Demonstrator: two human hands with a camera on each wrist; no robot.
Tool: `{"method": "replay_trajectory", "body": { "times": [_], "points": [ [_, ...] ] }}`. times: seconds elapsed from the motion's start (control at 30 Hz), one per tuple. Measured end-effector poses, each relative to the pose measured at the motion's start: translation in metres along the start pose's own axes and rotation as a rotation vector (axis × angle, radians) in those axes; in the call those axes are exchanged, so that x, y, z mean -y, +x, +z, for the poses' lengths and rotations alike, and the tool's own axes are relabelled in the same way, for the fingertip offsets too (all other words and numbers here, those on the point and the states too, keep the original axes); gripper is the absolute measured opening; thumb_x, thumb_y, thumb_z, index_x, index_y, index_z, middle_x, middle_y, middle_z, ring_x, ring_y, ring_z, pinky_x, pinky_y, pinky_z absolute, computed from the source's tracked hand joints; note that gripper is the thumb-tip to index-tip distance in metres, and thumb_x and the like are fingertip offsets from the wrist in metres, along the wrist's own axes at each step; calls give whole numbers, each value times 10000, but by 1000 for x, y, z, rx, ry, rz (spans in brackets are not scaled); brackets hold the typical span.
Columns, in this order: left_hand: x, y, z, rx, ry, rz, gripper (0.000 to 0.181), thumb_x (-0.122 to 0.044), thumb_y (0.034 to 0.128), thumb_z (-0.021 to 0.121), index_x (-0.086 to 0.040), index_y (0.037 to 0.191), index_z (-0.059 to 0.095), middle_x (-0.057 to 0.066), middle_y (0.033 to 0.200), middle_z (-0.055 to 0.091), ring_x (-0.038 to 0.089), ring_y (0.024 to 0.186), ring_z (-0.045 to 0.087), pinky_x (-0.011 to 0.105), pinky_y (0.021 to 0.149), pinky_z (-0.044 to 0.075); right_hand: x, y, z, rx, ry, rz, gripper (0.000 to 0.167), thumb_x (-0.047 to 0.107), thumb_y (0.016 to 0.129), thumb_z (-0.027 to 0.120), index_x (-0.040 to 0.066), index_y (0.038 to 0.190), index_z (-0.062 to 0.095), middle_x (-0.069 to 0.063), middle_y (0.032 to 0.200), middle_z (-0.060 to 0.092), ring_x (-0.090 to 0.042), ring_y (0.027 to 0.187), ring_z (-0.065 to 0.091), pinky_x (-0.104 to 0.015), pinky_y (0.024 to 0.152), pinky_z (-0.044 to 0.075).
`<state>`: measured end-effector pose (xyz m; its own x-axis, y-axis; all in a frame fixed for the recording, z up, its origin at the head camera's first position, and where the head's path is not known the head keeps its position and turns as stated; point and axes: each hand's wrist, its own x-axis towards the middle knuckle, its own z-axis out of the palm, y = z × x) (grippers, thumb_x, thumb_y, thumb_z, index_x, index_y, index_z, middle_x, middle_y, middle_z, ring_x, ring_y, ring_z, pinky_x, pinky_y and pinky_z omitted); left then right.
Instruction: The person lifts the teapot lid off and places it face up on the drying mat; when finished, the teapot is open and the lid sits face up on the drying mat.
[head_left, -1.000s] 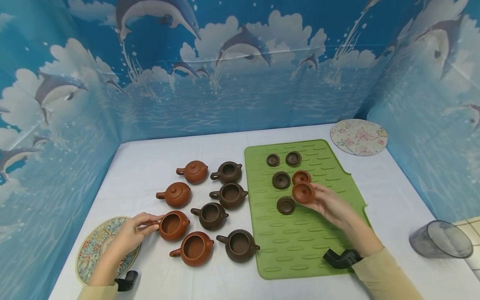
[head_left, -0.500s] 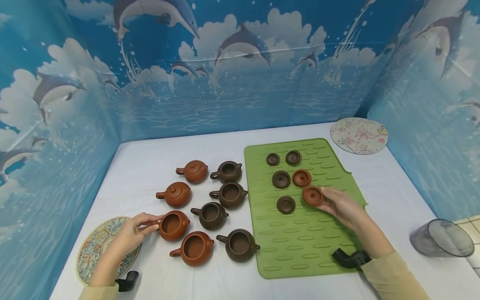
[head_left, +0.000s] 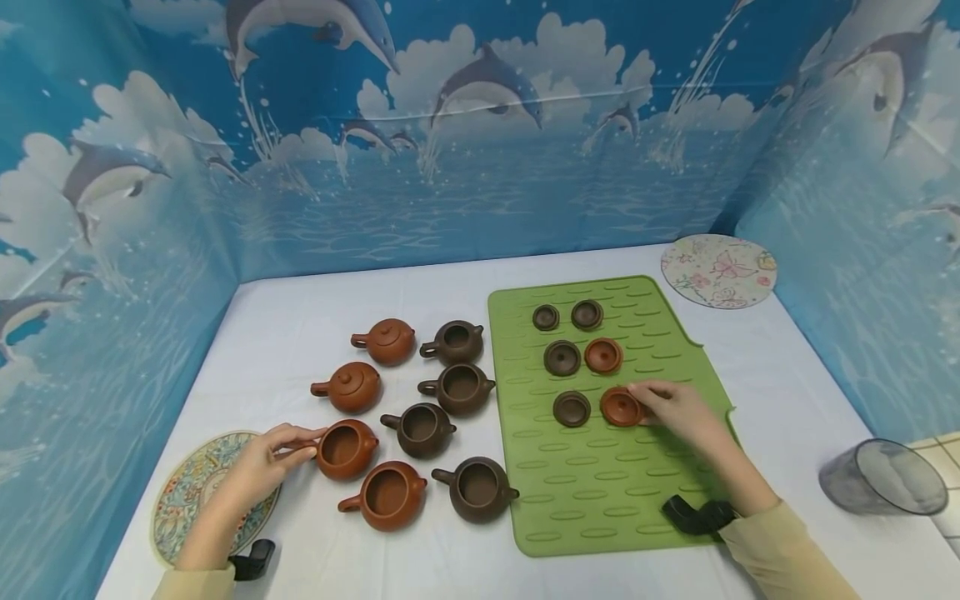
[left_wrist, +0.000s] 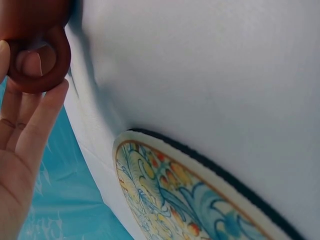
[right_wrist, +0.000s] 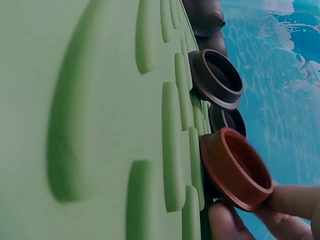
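Toward the counter's [head_left: 292,312] left edge, the left hand [head_left: 262,467] pinches a teapot handle [left_wrist: 63,56]; the right hand [head_left: 678,412] pinches an upturned teapot lid [head_left: 621,407] within the silicone mat's [head_left: 558,500] edges.

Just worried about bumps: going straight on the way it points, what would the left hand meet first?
Probably the round wall of the lidless reddish-brown teapot, just past the handle that the left hand holds; the exact gap is hard to judge.
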<state>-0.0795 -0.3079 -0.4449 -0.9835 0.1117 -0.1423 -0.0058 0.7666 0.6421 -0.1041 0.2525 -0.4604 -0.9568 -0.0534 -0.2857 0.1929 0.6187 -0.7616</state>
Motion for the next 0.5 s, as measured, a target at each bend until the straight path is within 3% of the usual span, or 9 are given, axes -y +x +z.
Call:
{"method": "replay_trajectory", "body": {
  "times": [0.2, 0.43, 0.5],
  "points": [
    [0, -1, 0, 6, -3, -8, 253, -117, 925, 681, -84, 1174, 715, 80, 1099, 696, 305, 1085, 630, 441, 905, 552, 2, 1, -1, -25, -71, -60, 510, 360, 1048, 466, -71, 1290, 593, -285, 1157, 671, -265, 857, 725, -499, 855, 552],
    [1, 0, 0, 15, -17, -10, 259, -111, 926, 679, -80, 1181, 710, 92, 1109, 693, 310, 1093, 627, 445, 895, 554, 4, 2, -1, -48, -128, -70, 527, 389, 1055, 433, -46, 1305, 590, -302, 1234, 627, -491, 1140, 581, -603, 939, 473],
    [1, 1, 0, 21, -23, -11, 259, -112, 927, 679, -81, 1183, 708, 100, 1121, 691, 325, 1103, 627, 443, 892, 556, 6, 3, -1, -62, -127, -74, 528, 396, 1053, 433, -39, 1305, 592, -295, 1203, 644, -457, 1020, 637, -574, 903, 496]
  ]
}}
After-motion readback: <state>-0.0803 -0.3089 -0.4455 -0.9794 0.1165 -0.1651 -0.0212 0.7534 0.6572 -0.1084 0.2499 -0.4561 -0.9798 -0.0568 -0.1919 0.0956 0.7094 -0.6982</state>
